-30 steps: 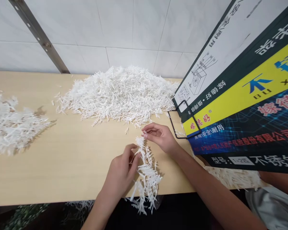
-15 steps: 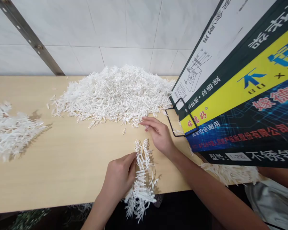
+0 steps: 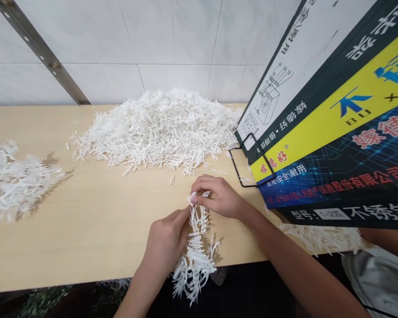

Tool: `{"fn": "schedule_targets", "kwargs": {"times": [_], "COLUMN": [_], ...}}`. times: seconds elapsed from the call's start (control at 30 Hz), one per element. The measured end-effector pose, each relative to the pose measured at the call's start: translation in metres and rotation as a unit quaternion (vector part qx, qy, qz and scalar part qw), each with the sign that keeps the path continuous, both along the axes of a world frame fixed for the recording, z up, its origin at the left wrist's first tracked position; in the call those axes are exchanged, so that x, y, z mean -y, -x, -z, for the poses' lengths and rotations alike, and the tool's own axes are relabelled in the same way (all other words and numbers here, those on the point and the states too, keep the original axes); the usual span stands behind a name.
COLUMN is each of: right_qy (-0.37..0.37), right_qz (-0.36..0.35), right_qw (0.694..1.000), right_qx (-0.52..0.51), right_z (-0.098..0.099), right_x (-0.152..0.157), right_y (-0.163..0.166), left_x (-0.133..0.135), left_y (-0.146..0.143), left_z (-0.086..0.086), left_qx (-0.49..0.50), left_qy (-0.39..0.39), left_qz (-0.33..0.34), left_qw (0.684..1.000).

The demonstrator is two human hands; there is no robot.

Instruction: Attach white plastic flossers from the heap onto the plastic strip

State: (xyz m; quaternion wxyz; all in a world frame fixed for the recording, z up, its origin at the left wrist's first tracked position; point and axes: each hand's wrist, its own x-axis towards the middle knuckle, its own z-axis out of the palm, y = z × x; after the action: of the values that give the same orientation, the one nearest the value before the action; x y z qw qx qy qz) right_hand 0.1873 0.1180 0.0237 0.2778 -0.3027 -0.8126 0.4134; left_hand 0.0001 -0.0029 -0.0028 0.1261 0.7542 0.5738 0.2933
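A white plastic sprig [image 3: 196, 247] with many thin branching prongs hangs over the table's front edge, its upper end above the tabletop. My left hand [image 3: 167, 240] pinches its left side near the top. At that top end, my right hand [image 3: 220, 196] is closed, thumb against fingers; a tiny white piece between them is mostly covered by the fingertips. Behind both hands lies a large heap of loose white plastic pieces [image 3: 166, 128], spread along the back of the table.
A second white pile [image 3: 20, 185] lies at the left. On the right, a tall printed carton [image 3: 318, 132] leans beside a black wire frame [image 3: 240, 168]. More white pieces [image 3: 325, 236] lie under it, near another person's arm [image 3: 384, 245]. A tiled wall [image 3: 172, 39] stands behind.
My right hand has come from the edge of the heap down and toward me to the sprig's top end. My left hand stays almost where it was, still pinching the sprig.
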Motion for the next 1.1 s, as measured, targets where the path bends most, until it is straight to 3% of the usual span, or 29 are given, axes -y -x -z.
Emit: {"fn": "schedule_targets", "kwargs": {"times": [0.13,0.23,0.33,0.43,0.57,0.8,1.1], "right_qy": [0.117,0.147,0.115,0.039,-0.015,0.062,0.113], "right_qz": [0.039,0.052,0.021,-0.016,-0.024,-0.037,-0.045], "right_qw": [0.992,0.987,0.993,0.998,0.996,0.997,0.992], "right_qx": [-0.03,-0.036,-0.003,0.048,0.081,0.011,0.041], "right_z": [0.001,0.001,-0.002,-0.008,-0.011,-0.006,-0.015], "right_x": [0.0,0.0,0.0,0.001,0.002,-0.002,-0.006], "right_y": [-0.002,-0.003,-0.003,-0.002,-0.002,-0.01,-0.014], "left_x": [-0.001,-0.001,-0.001,-0.002,-0.001,0.001,0.001], "left_y": [0.0,-0.001,-0.001,-0.002,-0.003,-0.001,0.003], "left_z": [0.0,-0.002,-0.005,-0.007,-0.007,-0.005,-0.004], "left_qx": [0.009,0.008,-0.002,-0.008,-0.021,-0.035,0.019], "left_qy": [0.003,0.013,0.018,0.005,-0.019,-0.013,-0.018], "left_qz": [-0.006,-0.007,0.001,0.005,-0.001,0.006,0.032], "left_qw": [1.0,1.0,1.0,1.0,1.0,0.999,0.999]}}
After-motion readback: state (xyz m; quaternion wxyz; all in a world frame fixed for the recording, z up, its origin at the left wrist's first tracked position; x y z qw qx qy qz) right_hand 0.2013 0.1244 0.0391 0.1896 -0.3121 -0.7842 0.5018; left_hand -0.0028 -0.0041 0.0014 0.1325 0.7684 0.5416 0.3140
